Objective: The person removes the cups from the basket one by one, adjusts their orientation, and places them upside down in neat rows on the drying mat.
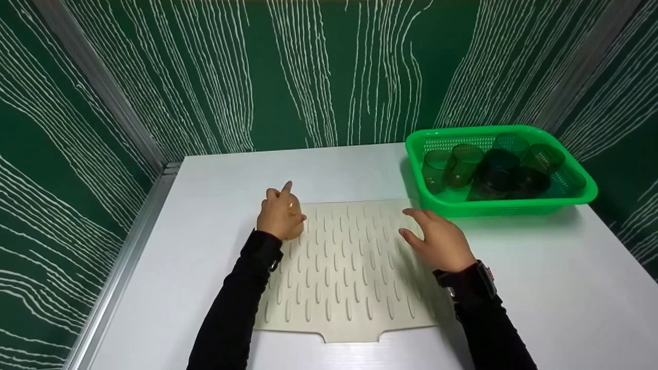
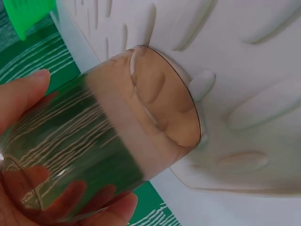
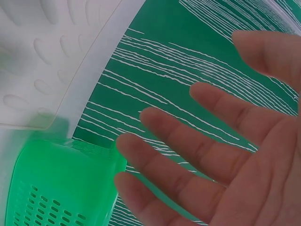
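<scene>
My left hand (image 1: 280, 213) grips an amber-tinted drinking glass (image 2: 117, 122) over the far left corner of a cream drying mat (image 1: 349, 326) with raised oval ridges. In the left wrist view the glass is upside down, its open rim right at the mat's ridges and its base towards the palm. Thumb and fingers curl round its sides. My right hand (image 1: 442, 244) hovers over the mat's far right part, fingers spread and relaxed, with nothing in it. Its bare palm faces the camera in the right wrist view.
A green perforated plastic basket (image 1: 504, 208) stands at the back right, holding several tinted glasses (image 1: 465, 162). Everything rests on a white table (image 1: 205, 180). Green panels with white wavy lines (image 1: 339, 72) enclose the back and sides. A metal rail runs along the left edge.
</scene>
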A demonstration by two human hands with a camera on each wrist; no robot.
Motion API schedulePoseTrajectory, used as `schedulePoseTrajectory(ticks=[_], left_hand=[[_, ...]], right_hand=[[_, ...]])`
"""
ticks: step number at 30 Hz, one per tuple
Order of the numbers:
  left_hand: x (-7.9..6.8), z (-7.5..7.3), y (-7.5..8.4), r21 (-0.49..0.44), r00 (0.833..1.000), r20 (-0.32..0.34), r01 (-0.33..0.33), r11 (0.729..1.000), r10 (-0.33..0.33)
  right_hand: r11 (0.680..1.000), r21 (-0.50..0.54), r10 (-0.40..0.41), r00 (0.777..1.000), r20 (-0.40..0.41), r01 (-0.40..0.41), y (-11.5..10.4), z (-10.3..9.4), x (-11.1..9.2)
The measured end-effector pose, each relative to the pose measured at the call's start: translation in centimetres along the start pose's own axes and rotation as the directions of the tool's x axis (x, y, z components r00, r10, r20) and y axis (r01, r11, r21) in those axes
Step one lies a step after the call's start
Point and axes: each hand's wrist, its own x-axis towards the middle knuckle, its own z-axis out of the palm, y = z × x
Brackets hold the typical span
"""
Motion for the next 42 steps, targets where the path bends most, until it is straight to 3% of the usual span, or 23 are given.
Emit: schedulePoseTrajectory(ticks=[11, 15, 18, 23, 28, 34, 37, 42], left_hand=[[0.2, -0.1, 0.3, 0.075, 1.000, -0.031, -0.002, 0.997, 0.004], [-0.2, -0.4, 0.7, 0.108, 0.996, -0.080, -0.041, 0.993, 0.050], [-0.7, -0.8, 1.2, 0.147, 0.983, -0.136, -0.101, 0.984, 0.121], [-1.9, -1.7, 2.3, 0.240, 0.956, -0.182, -0.183, 0.953, 0.229], [-3.6, -2.6, 3.1, 0.266, 0.932, -0.235, -0.211, 0.941, 0.275], [-6.0, -2.3, 3.7, 0.346, 0.894, -0.274, -0.252, 0.904, 0.355], [-7.1, -1.9, 3.9, 0.344, 0.886, -0.278, -0.268, 0.900, 0.371], [-8.4, -1.5, 3.6, 0.307, 0.896, -0.281, -0.254, 0.917, 0.343]], right_hand=[[1.000, -0.003, -0.001, 1.000, -0.012, 0.001, -0.1, 0.0, 0.0], [1.000, -0.002, 0.007, 1.000, -0.008, -0.007, -0.1, 0.0, 0.0], [1.000, -0.002, 0.012, 1.000, -0.009, -0.012, -0.1, 0.0, -0.1], [1.000, -0.010, 0.010, 1.000, -0.014, -0.010, -0.1, 0.1, -0.1], [1.000, -0.008, 0.005, 1.000, -0.016, -0.005, -0.2, 0.1, -0.1], [1.000, -0.006, 0.006, 1.000, -0.012, -0.006, -0.2, 0.0, -0.2], [1.000, -0.002, 0.010, 1.000, -0.006, -0.010, -0.2, 0.0, -0.2], [1.000, 0.001, 0.012, 1.000, -0.001, -0.012, -0.2, -0.1, -0.2]])
